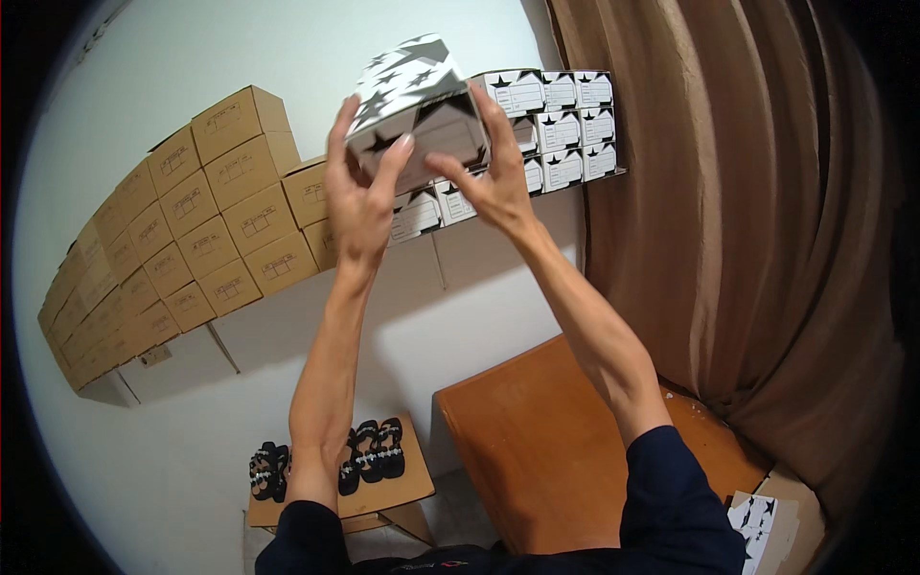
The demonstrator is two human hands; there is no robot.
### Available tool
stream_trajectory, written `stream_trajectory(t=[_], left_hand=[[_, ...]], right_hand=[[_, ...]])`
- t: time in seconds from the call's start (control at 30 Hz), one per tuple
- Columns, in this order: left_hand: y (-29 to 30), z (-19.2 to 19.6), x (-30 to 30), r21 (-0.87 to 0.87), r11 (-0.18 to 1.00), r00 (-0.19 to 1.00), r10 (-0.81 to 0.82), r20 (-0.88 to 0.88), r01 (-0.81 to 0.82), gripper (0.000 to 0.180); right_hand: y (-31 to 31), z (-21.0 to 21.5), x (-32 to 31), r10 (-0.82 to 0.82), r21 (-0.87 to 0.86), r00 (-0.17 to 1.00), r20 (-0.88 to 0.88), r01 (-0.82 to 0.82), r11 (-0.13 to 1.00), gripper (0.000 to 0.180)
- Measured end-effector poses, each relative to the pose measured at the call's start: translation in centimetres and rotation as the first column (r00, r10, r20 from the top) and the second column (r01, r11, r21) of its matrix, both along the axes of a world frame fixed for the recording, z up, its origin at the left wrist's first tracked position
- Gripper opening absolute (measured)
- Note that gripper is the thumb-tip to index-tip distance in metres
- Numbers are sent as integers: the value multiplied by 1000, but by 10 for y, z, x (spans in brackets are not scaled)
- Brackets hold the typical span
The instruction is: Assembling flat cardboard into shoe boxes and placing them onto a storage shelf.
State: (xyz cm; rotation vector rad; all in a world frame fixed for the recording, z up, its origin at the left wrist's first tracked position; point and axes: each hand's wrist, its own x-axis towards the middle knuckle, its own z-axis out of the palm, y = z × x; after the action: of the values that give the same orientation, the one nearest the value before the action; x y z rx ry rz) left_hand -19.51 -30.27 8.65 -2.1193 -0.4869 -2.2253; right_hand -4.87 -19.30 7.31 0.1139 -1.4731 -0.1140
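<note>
Between my raised hands is a white shoebox (422, 134) with black and grey stars, tilted in front of the wall shelf. My left hand (366, 192) grips its left side, thumb across the near end. On the right side, my right hand (496, 172) holds it with fingers along the edge and thumb at the lower front. Behind it, similar star-printed boxes (562, 129) are stacked on the shelf's right part. The held box hides some of that stack.
Plain brown cardboard boxes (259, 222) fill the shelf's left side. Below, black sandals (390, 446) stand on a small wooden table (412, 479). An orange-brown wooden table (517, 431) is at lower right, beside a brown curtain (728, 192). Star-printed cardboard (752, 527) lies in the lower right corner.
</note>
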Motion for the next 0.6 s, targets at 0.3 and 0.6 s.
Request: stream_trajectory(t=[0.3,0.6], left_hand=[[144,65,-23,-132,968,976,207,-66,-214,67],[181,68,-22,-148,893,897,394,-203,-426,82]], right_hand=[[85,41,0,-251,-381,963,96,269,885,97],[164,19,38,-701,-447,712,-35,616,648,62]])
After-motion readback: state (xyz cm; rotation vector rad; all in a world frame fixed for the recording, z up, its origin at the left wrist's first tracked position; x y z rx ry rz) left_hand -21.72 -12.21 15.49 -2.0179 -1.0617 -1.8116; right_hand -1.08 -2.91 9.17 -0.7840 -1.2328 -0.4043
